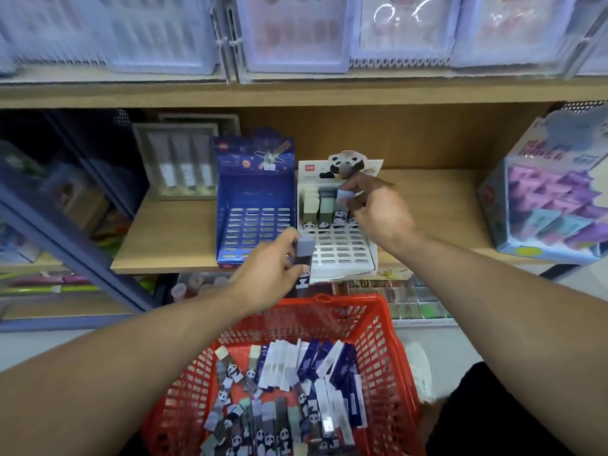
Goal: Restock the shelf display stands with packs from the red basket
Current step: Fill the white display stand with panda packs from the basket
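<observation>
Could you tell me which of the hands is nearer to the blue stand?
Left. The left hand holds a pack at the blue stand's front right corner; the right hand is over the white stand beside it.

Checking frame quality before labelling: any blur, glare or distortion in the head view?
Head view: motion blur smears the upper-shelf packs and both hands; glare streaks sit on a top-right pack; wide-angle bending bows the shelf edge; the red basket stays fairly sharp.
</observation>
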`<state>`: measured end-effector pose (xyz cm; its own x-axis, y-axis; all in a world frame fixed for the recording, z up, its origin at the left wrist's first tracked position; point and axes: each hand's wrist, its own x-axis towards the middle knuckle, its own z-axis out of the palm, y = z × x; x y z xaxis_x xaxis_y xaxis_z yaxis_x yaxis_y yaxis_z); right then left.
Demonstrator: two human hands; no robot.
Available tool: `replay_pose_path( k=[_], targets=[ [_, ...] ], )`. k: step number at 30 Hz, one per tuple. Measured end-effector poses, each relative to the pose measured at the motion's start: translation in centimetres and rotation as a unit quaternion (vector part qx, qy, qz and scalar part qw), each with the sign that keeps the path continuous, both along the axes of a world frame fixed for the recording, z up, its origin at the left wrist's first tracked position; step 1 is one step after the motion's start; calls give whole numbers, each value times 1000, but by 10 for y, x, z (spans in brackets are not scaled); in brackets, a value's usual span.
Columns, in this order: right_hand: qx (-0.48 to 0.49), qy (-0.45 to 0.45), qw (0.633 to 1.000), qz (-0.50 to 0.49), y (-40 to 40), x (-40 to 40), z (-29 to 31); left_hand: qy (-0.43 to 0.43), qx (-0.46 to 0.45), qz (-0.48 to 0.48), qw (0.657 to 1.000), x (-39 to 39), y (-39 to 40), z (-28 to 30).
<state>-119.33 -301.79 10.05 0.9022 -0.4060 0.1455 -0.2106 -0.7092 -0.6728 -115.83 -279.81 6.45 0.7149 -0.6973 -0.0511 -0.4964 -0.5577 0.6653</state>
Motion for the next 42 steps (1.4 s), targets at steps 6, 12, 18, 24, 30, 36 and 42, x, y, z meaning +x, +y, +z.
replay_pose_path(
  k=[6, 12, 18, 24, 30, 36, 42],
  targets=[
    [13, 9, 1000, 11, -9, 2, -6, 35, -26, 1, 999, 6, -6, -6],
    [-40, 59, 996, 51, -16, -5, -4, 48, -45, -15, 998, -2, -7, -5],
    [-81, 30, 996, -5, -14, -1, -3, 72, -61, 5, 995, -8, -1, -2],
    [-114, 88, 989, -44, -8, 15, -5, 72, -71, 14, 995, -10, 4, 3],
    [-166, 94, 981, -37, 1, 8, 5, 84, -100, 25, 991, -13, 1, 8],
    [-3, 21, 983, 182, 36, -16, 23, 86, -148, 64, 983, -8, -5, 13],
    [41, -8, 987, 155, 30, -20, 16, 75, -142, 61, 985, -4, -9, 11]
  ],
)
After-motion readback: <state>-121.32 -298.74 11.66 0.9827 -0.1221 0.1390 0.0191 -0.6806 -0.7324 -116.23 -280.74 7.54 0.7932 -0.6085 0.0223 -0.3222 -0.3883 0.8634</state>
